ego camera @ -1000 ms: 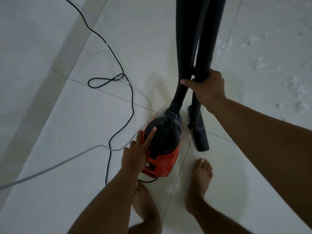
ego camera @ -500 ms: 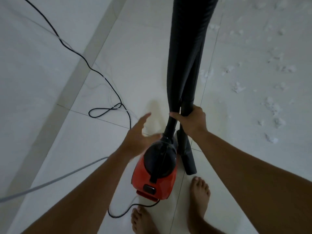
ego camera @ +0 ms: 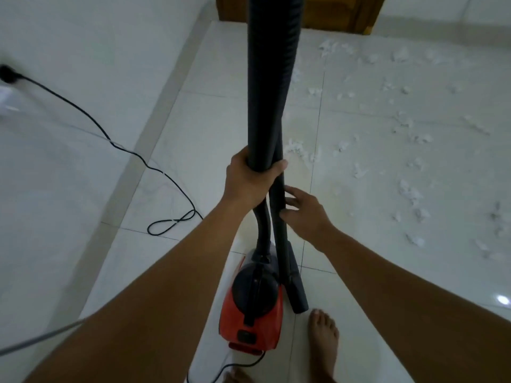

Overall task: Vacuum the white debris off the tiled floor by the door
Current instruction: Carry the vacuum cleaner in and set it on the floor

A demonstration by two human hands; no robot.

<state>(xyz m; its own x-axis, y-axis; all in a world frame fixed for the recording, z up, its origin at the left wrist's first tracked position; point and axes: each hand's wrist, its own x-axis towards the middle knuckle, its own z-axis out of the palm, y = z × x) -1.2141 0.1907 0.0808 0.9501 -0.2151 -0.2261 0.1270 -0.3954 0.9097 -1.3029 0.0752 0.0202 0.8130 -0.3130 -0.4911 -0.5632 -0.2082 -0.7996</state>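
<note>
white debris (ego camera: 409,189) lies in little clumps over the right side of the tiled floor (ego camera: 359,272), from near the wooden door (ego camera: 318,12) at the top down toward the right edge. the far bits are blurry and hard to tell from glare. only the bottom of the door shows, the rest is cut off.

the black hose (ego camera: 272,78) rises up the middle and out of the top of the shot, covering a strip of floor and some debris behind it. left hand (ego camera: 249,181) has its fingers curled round the hose; whether they also catch the thinner wand (ego camera: 279,217) behind it, can't tell. right hand (ego camera: 304,214) sits lower, fingers straight and a bit spread, tips touching the wand's right side, not wrapped round it.

the wand runs down to a dark nozzle (ego camera: 297,294) on the floor, just beside the red vacuum body (ego camera: 254,313).

a black power cord (ego camera: 132,153) loops across the left tiles to a blurred plug (ego camera: 8,74) at the left edge. a grey cable (ego camera: 41,338) comes in bottom left and vanishes under the left arm. one bare foot (ego camera: 323,344) is near the nozzle, the other foot (ego camera: 237,377) is cut off at the bottom.
</note>
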